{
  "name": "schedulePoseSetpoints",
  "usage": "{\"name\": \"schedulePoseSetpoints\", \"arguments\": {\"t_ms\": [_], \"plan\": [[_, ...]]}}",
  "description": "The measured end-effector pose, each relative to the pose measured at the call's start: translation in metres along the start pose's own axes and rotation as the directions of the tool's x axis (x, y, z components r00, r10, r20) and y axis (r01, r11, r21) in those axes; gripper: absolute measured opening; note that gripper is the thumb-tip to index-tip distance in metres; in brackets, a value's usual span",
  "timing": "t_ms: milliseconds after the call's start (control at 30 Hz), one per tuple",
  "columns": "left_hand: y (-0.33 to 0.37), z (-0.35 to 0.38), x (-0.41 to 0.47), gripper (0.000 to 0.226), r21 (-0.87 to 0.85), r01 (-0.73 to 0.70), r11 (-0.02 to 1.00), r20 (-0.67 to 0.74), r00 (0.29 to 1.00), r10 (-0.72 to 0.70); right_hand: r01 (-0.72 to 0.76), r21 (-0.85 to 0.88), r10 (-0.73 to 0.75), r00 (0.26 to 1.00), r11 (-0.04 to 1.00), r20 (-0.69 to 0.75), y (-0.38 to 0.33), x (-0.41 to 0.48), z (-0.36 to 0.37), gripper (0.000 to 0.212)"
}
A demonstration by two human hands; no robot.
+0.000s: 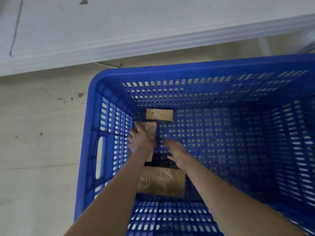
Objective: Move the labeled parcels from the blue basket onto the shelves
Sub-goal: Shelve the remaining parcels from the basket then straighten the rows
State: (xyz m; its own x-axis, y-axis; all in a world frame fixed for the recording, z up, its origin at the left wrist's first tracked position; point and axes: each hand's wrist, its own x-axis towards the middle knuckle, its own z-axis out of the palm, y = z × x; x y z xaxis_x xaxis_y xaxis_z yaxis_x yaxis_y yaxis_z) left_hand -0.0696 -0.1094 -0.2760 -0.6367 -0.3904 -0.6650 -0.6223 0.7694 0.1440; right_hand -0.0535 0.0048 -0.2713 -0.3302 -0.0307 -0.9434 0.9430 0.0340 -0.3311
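Pale flooring [42,133] runs under a white board [119,23] and a deep blue basket [187,68]. Three taped cardboard parcels lie in a row along the basket's left wall: the far parcel [159,114], the middle parcel [150,132] and the near parcel [162,182]. None is on a shelf yet.

Both arms reach straight down, probably because the parcels sit at the very bottom. The left hand [141,140] rests on the middle parcel with its fingers stretched toward the left edge. I cannot tell whether they hook it. The right hand [175,150] hovers just beside that parcel, fingers spread and holding nothing, likely ready to take its other side.
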Motion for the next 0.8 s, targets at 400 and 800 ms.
{"name": "schedulePoseSetpoints", "arguments": {"t_ms": [400,800], "plan": [[0.055,-0.127,-0.132,0.059,-0.657,0.061,0.751,0.295,0.938,0.182,0.134,0.139,-0.119,0.987,0.981,-0.107,-0.054,-0.172,-0.068,0.040],[0.093,-0.399,-0.375,0.041,-0.795,-0.062,0.603,0.211,0.904,0.371,0.219,0.319,-0.264,0.959,0.922,0.106,-0.155,-0.498,-0.054,0.051]]}}
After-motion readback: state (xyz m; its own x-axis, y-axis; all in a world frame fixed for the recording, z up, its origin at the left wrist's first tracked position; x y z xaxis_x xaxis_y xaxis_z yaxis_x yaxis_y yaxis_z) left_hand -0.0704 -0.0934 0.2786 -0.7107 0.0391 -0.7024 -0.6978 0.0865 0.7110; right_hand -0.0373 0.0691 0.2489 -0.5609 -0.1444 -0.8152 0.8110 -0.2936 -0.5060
